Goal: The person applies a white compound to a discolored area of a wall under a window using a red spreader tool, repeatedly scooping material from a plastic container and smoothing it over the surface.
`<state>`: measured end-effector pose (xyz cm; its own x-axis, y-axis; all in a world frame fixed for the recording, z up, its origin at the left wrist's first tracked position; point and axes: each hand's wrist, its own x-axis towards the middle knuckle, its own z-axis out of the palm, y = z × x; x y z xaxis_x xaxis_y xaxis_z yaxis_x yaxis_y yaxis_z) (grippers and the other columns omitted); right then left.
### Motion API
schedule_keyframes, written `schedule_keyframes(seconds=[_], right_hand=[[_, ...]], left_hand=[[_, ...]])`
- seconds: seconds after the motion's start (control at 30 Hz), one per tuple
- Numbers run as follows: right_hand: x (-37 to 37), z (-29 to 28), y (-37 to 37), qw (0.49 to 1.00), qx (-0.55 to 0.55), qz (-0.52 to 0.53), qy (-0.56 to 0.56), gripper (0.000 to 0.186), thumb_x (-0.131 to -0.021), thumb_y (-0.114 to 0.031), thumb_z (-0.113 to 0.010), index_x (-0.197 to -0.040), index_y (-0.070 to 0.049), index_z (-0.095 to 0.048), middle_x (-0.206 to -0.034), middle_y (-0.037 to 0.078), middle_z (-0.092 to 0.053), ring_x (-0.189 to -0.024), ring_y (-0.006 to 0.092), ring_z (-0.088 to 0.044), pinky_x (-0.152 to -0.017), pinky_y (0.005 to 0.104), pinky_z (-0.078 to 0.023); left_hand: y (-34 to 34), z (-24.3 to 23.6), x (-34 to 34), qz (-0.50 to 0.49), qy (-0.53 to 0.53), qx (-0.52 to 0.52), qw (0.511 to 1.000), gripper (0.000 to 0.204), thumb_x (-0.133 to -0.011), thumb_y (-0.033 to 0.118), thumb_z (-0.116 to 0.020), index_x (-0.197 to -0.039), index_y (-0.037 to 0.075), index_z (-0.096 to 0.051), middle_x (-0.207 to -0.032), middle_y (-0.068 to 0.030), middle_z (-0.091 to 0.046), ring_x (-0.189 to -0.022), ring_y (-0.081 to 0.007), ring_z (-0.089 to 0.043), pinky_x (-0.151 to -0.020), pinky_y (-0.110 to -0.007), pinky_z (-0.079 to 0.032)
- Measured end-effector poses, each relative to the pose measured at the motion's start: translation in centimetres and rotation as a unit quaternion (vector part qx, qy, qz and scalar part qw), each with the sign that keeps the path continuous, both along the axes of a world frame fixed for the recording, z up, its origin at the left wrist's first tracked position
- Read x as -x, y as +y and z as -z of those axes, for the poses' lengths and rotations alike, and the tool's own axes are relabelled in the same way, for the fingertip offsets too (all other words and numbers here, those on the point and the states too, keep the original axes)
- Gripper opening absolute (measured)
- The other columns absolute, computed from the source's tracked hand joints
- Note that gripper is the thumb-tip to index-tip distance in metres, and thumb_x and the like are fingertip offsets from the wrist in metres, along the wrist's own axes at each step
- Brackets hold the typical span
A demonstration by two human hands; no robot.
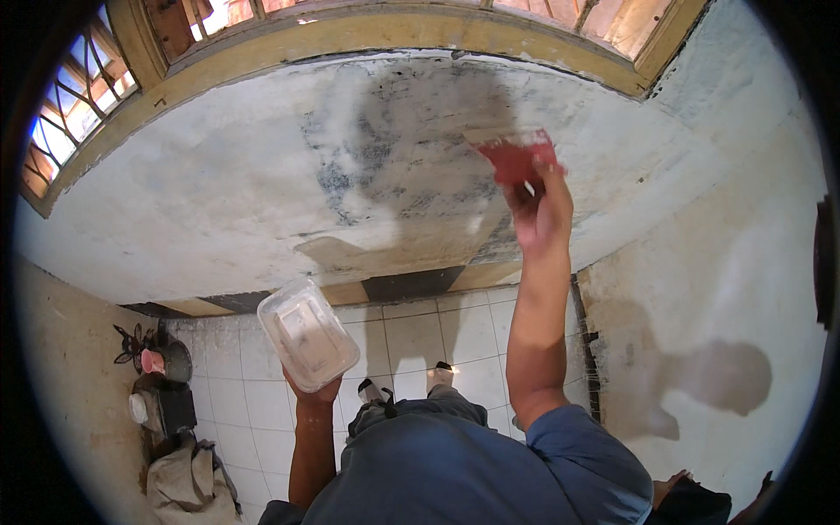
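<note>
In my raised right hand is a red putty spreader, pinched between thumb and fingers. Its pale-smeared edge is at the patchy white wall; whether it touches cannot be told. Dark, worn marks show on the wall left of the spreader. Lower down, my left hand supports a clear plastic container from beneath and is partly hidden by it. The rectangular container is tilted, with whitish residue or paste inside.
A yellowish wooden window frame runs above the wall. Black and beige skirting tiles line its foot over a white tiled floor. At left are a dark box, a dark pot and crumpled cloth.
</note>
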<state>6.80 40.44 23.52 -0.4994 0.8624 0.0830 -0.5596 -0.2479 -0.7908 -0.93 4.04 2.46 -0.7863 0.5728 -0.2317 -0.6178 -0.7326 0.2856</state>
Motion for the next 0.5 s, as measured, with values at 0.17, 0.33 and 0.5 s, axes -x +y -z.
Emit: schedule_keyframes(seconds=[0.17,0.33,0.5], right_hand=[[-4.6,13.0,1.4,0.993,0.115,-0.005,0.006,0.020,-0.091,-0.010,-0.059,-0.111,-0.004,-0.058,-0.092,0.005,-0.064,-0.074,0.0119,-0.064,-0.064,0.0272,-0.056],[-3.5,17.7,1.9,0.984,0.154,-0.017,-0.083,0.015,-0.092,-0.007,-0.056,-0.106,-0.005,-0.058,-0.090,0.005,-0.065,-0.071,0.0143,-0.063,-0.065,0.0275,-0.056],[1.5,15.2,8.1,0.991,0.075,0.016,-0.106,0.014,-0.094,-0.015,-0.061,-0.102,-0.005,-0.056,-0.084,0.012,-0.068,-0.071,0.0162,-0.065,-0.062,0.0256,-0.054]], left_hand=[[0.7,-0.5,-0.3,-0.005,-0.014,0.006,1.000,0.056,-0.099,0.050,-0.043,-0.143,0.016,-0.045,-0.137,-0.0113,-0.055,-0.123,-0.0320,-0.057,-0.096,-0.055,-0.052],[1.1,-0.3,-1.0,0.000,-0.027,0.017,0.999,0.057,-0.098,0.051,-0.044,-0.143,0.016,-0.045,-0.137,-0.0119,-0.055,-0.122,-0.0328,-0.057,-0.096,-0.055,-0.052],[2.5,-0.1,-1.4,0.024,-0.002,0.014,1.000,0.057,-0.098,0.051,-0.043,-0.142,0.015,-0.046,-0.137,-0.0124,-0.055,-0.122,-0.0330,-0.057,-0.096,-0.055,-0.052]])
